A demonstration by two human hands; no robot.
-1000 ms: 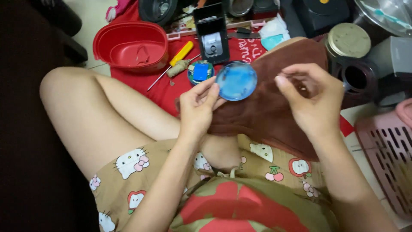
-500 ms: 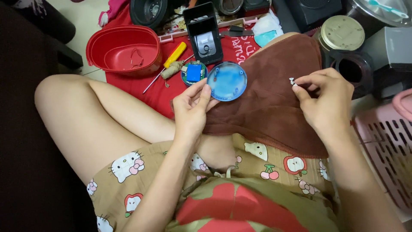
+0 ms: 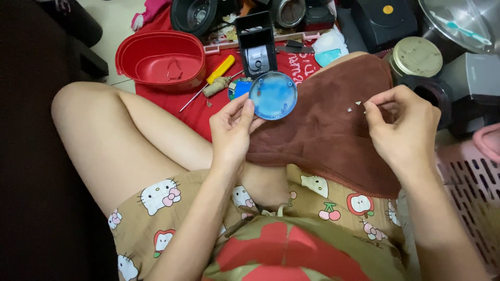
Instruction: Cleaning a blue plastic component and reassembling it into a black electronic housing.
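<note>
While the left hand [image 3: 232, 130] grips a round blue lid [image 3: 273, 96] by its edge, the right hand [image 3: 403, 127] pinches fingertips together above tiny screws [image 3: 353, 106] on a brown towel [image 3: 323, 130].

A round blue translucent disc [image 3: 273, 96] held upright at its edge; tiny screws [image 3: 353, 106] lie on brown cloth [image 3: 323, 135].

One blue round lid [image 3: 273, 96], one brown towel [image 3: 333, 125], two tiny parts [image 3: 353, 106], one red tub [image 3: 160, 58], one screwdriver [image 3: 208, 81].
</note>
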